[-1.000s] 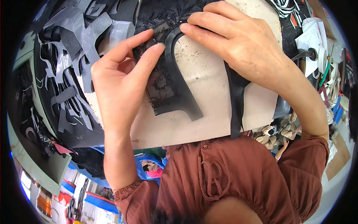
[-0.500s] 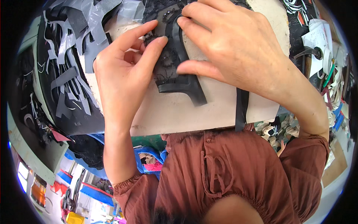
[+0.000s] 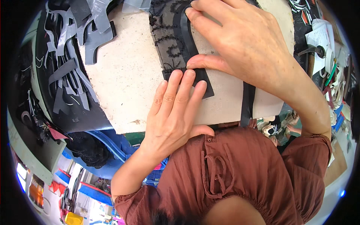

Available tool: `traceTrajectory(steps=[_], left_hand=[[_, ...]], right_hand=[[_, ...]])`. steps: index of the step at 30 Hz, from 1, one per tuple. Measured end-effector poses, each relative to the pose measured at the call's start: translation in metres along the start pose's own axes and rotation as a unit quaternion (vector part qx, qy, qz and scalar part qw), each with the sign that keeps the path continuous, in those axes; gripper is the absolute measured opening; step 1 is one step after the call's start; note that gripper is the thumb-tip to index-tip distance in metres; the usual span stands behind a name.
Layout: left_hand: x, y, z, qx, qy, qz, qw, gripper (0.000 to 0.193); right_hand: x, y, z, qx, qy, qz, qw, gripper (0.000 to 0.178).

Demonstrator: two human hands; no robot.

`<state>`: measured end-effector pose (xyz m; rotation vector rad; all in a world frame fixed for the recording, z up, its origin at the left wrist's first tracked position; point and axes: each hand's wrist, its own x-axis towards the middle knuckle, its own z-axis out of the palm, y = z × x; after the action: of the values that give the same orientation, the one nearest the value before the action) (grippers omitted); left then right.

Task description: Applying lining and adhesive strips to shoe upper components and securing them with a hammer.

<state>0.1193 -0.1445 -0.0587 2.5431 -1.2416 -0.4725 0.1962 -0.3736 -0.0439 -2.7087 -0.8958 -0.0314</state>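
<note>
A dark sheer piece with curly black embroidery lies flat on a pale board. Along its right side runs a smooth black strip, with a similar band across its near end. My left hand is laid flat, fingers stretched out, their tips on that near band and covering part of it. My right hand is spread over the strip's right side. Its thumb tip touches the strip low down, and its fingertips rest higher up, with nothing gripped between them.
Grey and black cut scraps are heaped at the left on a dark surface. A narrow black strip hangs over the board's near edge. Scissors-like dark handles and white paper lie at the right. Below left is a blue container.
My left hand has moved down and right from the piece's left edge, and its fingers have flattened onto the near end. The raised near band now lies flatter. My right hand has shifted slightly.
</note>
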Motion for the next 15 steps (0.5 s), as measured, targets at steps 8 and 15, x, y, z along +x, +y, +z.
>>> traceTrajectory(steps=[8, 15], left_hand=[[0.018, 0.011, -0.032, 0.027, -0.016, 0.011, 0.999, 0.092], [0.098, -0.020, -0.053, 0.087, 0.124, 0.169, 0.974, 0.043]], right_hand=[[-0.005, 0.008, -0.014, 0.025, -0.012, 0.038, 0.999, 0.040], [-0.096, -0.020, -0.051, 0.182, 0.157, 0.326, 0.914, 0.016]])
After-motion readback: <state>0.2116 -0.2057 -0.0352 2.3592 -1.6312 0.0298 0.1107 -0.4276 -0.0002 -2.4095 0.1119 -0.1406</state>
